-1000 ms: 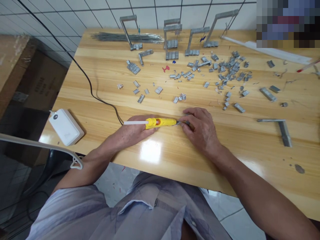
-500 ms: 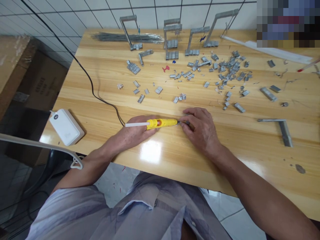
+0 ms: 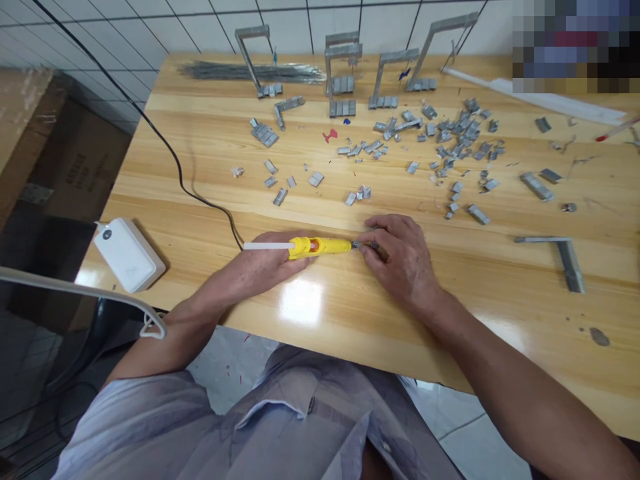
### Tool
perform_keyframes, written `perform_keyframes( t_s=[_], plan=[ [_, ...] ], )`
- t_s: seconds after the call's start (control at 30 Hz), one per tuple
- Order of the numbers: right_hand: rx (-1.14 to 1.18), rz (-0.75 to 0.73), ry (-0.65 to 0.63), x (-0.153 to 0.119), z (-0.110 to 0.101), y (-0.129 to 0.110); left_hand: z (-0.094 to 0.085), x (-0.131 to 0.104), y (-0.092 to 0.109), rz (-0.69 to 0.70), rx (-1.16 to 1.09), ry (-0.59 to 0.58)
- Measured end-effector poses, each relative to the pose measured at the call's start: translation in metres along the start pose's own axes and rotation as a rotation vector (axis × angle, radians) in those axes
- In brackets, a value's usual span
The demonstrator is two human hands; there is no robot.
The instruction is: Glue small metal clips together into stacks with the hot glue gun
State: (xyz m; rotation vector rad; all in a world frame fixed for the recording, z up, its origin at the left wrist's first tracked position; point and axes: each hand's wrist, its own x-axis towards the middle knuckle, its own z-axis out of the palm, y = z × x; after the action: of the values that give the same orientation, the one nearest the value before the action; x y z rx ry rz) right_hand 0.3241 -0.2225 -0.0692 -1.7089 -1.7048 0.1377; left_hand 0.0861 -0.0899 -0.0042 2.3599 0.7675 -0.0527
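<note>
My left hand point(image 3: 270, 267) is closed around a yellow hot glue gun point(image 3: 325, 247), whose body hides most of the fingers. A white glue stick point(image 3: 267, 246) sticks out of the gun's back end, over the wrist. The nozzle points right, at my right hand point(image 3: 400, 257). Between thumb and forefinger, that hand pinches a small grey piece of staple strip point(image 3: 373, 246), partly covered by the fingers. Nozzle and piece appear to meet just left of the fingertips.
Many loose grey staple pieces point(image 3: 465, 130) lie scattered across the wooden table point(image 3: 200, 227). Several frame shapes made of staples point(image 3: 343, 107) stand at the back near a bundle of thin wires point(image 3: 215, 71). A white power bank point(image 3: 129, 255) sits at left; an L-shaped staple piece point(image 3: 570, 267) lies right.
The glue gun and my left hand have shifted very slightly left, and the view has moved a little. My right hand keeps its pinch in nearly the same place.
</note>
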Motion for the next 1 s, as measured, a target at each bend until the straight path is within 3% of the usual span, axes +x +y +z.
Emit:
perform_keyframes(
  t_s=[0.2, 0.73, 1.0],
  plan=[
    [0.016, 0.015, -0.014, 0.001, -0.001, -0.001, 0.0, 0.0, 0.0, 0.035, 0.0, -0.017],
    [-0.023, -0.025, 0.012, -0.001, 0.003, 0.002, -0.005, 0.001, -0.005, -0.036, 0.009, -0.094],
    [-0.012, -0.019, 0.004, 0.0, 0.002, 0.002, -0.01, 0.0, -0.003, -0.022, -0.086, -0.069]
  ],
)
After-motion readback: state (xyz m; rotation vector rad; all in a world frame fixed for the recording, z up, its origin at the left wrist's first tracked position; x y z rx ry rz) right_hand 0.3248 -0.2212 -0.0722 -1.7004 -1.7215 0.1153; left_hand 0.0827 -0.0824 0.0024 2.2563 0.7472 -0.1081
